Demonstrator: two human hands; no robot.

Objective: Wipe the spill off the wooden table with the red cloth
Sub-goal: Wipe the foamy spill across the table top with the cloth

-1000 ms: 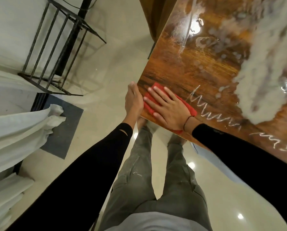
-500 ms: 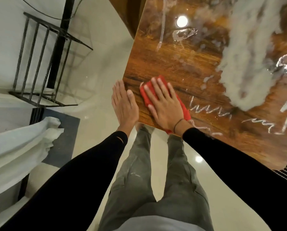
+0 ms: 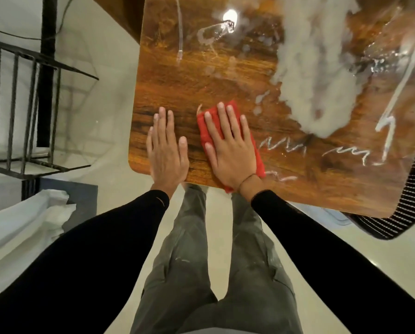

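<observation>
Seen from the head camera, looking down past grey trousers (image 3: 201, 273) and two black sleeves (image 3: 322, 237), the right hand (image 3: 230, 153) lies flat, palm down, on the red cloth (image 3: 255, 150), which is folded into a long narrow pad on the wooden table (image 3: 177, 88). Its fingers (image 3: 222, 121) are straight and slightly spread, not curled around anything; they press the cloth rather than grip it. The cloth shows beyond the fingertips as a short red band at its far end, along the little-finger side as a strip running down toward the wrist, and between the index finger and the thumb on the near left; a small red corner also peeks out below the heel of the hand at the table's near edge. A thin dark band circles the wrist. The left hand (image 3: 166, 153) rests palm down on bare wood just beside the right thumb, apart from the cloth, its four fingers held close together and the thumb angled out toward the cloth; the heel of this hand overhangs the table's near edge close to the rounded corner. Past the right fingertips and off to the little-finger side spreads the spill (image 3: 314, 75), a broad whitish foamy patch, well clear of the cloth. Thin white zigzag streaks (image 3: 283, 144) lie on the wood just beyond the cloth's little-finger edge. On the floor to the left of the left hand stands a black metal rack (image 3: 20, 104), with white fabric (image 3: 20, 227) nearer the person.
</observation>
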